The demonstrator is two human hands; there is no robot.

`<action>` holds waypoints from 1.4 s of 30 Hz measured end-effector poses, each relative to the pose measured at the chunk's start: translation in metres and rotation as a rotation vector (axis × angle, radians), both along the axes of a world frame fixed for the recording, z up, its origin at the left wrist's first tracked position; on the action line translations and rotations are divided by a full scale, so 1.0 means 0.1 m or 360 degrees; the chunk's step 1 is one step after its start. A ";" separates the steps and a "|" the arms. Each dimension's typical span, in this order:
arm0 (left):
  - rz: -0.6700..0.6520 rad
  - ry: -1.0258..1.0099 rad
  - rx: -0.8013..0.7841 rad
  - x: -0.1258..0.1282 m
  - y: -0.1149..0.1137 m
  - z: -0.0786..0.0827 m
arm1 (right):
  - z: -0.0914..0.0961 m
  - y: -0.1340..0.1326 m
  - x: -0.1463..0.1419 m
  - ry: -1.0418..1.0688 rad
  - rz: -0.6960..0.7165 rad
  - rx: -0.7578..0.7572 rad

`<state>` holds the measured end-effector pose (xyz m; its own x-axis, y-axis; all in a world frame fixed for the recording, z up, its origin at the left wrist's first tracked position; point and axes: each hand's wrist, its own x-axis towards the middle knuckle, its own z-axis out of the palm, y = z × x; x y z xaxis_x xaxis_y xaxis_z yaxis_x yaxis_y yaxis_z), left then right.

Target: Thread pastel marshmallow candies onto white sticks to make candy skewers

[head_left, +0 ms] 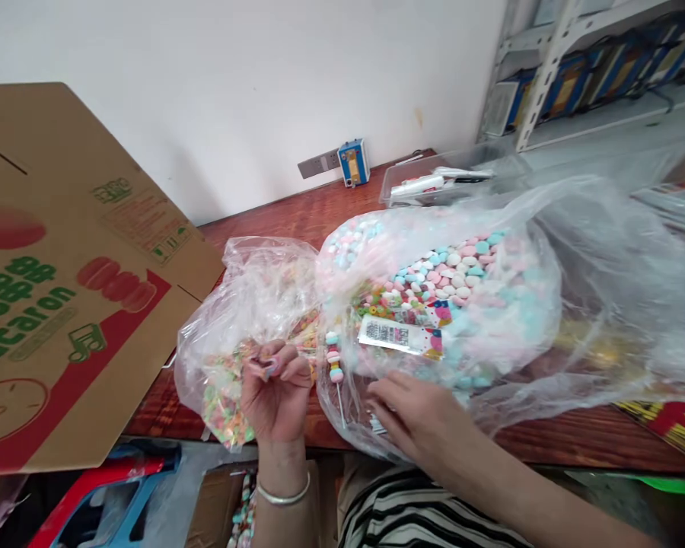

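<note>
My left hand point(278, 388) is raised, palm toward me, its fingers curled around small pink and bluish pieces that look like candies; their exact kind is unclear. My right hand point(419, 415) reaches low over the clear plastic bag point(348, 422), fingers loosely bent and a little apart above some short white sticks point(377, 424). Between the hands lies a skewer of colored candies point(334, 358) on a white stick. Just beyond the right hand, a printed wrapper point(399, 335) rests on the large bag of pastel candies point(462, 278).
Another clear bag point(251, 274) with orange and green wrapped pieces stands left, beside a big cardboard box point(91, 304). Behind are a clear plastic tray point(434, 186) with white tubes and a blue device point(354, 164). A metal shelf point(548, 76) stands at right; the wooden table point(297, 209) ends near my lap.
</note>
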<state>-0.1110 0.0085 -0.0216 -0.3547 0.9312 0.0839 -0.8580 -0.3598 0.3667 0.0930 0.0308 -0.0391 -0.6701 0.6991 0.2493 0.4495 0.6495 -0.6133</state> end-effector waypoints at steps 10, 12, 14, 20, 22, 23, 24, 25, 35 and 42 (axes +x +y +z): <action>0.0109 -0.0141 0.0053 -0.36 -0.55 -0.20 | -0.61 0.07 -0.99 -0.0511 -0.0168 -0.0412; 0.0077 -0.0170 0.0025 -0.37 -0.54 -0.25 | -0.66 0.08 -0.97 -0.0423 -0.0221 -0.0488; 0.0038 -0.0188 -0.0014 -0.38 -0.50 -0.29 | -0.66 0.06 -0.91 -0.0284 -0.0243 -0.0569; 0.0034 -0.0105 -0.0064 -0.35 -0.17 -0.37 | -0.37 -0.03 -0.37 0.0147 -0.0157 -0.0805; 0.0012 -0.0060 -0.0077 -0.27 0.02 -0.32 | -0.26 -0.07 -0.10 0.0477 -0.0080 -0.1015; -0.0017 -0.0048 -0.0081 -0.20 0.13 -0.29 | -0.21 -0.09 0.04 0.0545 -0.0054 -0.1045; -0.0061 -0.0048 -0.0084 -0.11 0.25 -0.24 | -0.18 -0.11 0.16 0.0576 -0.0041 -0.1070; -0.0120 -0.0060 -0.0093 0.00 0.36 -0.18 | -0.14 -0.14 0.28 0.0582 -0.0043 -0.1063; -0.0775 0.0223 -0.0194 1.39 1.02 0.18 | -0.16 -0.33 1.06 0.0620 -0.0703 -0.0550; -0.1105 0.0470 -0.0284 1.91 1.21 -0.10 | -0.48 -0.36 1.26 0.0679 -0.1341 -0.0178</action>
<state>0.0802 0.1290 -0.0313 0.3288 0.9403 -0.0877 -0.7232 0.3104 0.6170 0.2193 -0.0055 -0.0873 0.1975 0.9455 0.2591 0.4672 0.1416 -0.8727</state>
